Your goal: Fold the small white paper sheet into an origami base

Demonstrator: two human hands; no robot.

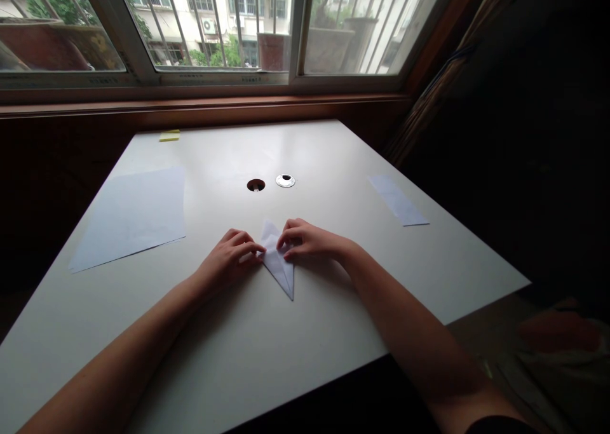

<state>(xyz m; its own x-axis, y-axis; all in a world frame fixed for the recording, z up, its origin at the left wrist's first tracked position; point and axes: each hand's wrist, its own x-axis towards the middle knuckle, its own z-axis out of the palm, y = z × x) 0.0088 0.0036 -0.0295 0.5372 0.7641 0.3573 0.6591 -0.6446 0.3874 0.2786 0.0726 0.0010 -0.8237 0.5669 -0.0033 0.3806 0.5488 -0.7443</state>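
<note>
A small sheet of white paper, folded into a kite-like shape (279,269), lies on the white table with its long point toward me. My left hand (234,251) pinches the left corner of the folded paper between thumb and fingertips. On the other side, my right hand (301,238) is closed at the paper's upper right edge, its thumb and bent fingers on the folded flap. A crease runs down the paper to the near tip. The far tip sticks out between the two hands.
White sheets (133,215) lie at the table's left, and a narrow paper strip (399,200) at the right. Beyond my hands are a round cable hole (256,185) and its loose cover ring (285,180). Yellow sticky notes (169,135) lie by the far edge, below the window.
</note>
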